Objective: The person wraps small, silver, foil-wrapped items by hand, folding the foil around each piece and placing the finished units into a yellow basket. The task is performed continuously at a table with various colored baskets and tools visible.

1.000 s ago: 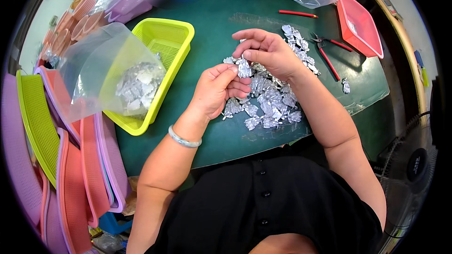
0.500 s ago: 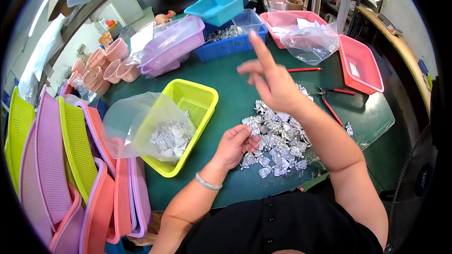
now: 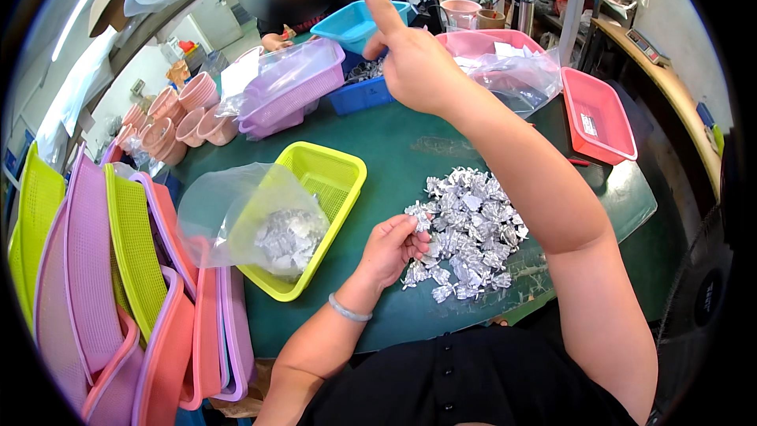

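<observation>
Resting partly inside a yellow-green basket, left of frame centre, a clear bag contains silver flakes. At centre, the left hand pinches one silver piece between thumb and fingers; at upper centre, the right hand extends its index finger, others curled, palm contents indeterminable. The silver pile lies right of centre.

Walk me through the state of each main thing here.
Left grip: closed, pinching a silvery piece
Right grip: raised, one finger extended
Silvery pile: loosely heaped
Green basket: upright
Bag: partly in the basket, reaching past its left rim
Red tray: upright, open-topped
Blue bin: upright, holding grey pieces
Pots: some nested
Stacked baskets: on edge, packed close
Fan: running or stopped, can't tell
</observation>
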A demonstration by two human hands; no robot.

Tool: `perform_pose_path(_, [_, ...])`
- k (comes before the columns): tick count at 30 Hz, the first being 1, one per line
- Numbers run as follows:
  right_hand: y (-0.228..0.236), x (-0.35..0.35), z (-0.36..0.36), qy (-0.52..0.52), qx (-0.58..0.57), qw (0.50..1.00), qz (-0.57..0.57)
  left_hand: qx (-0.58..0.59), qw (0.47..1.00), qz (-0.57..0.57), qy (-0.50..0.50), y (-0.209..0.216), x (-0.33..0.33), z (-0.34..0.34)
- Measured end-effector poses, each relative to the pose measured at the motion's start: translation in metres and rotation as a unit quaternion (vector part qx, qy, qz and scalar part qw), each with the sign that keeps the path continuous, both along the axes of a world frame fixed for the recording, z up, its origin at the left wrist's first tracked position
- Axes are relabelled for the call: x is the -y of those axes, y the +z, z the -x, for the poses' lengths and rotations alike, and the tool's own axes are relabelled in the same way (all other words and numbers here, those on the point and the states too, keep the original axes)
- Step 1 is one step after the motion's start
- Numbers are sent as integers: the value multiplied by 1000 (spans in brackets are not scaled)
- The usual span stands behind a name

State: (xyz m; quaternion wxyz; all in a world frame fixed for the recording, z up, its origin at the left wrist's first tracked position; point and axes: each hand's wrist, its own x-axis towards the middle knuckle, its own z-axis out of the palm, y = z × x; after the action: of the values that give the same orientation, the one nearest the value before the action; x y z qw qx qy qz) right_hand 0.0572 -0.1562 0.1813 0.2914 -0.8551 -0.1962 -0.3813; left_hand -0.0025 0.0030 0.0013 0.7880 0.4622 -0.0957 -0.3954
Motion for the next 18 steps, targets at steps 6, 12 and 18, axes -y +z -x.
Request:
perform_pose_path(6, [-90,19,35,108,-187,976,-9,1,1000,-1,21,-1,0,-2])
perform_pose_path(12, [-148,14,76,164,-281,933,-154,-6,999,-24,40,-1,2,-1])
perform_pose_path(18, [-159,17,76,222,-349,858,-306,-6,999,-38,27,-6,2,0])
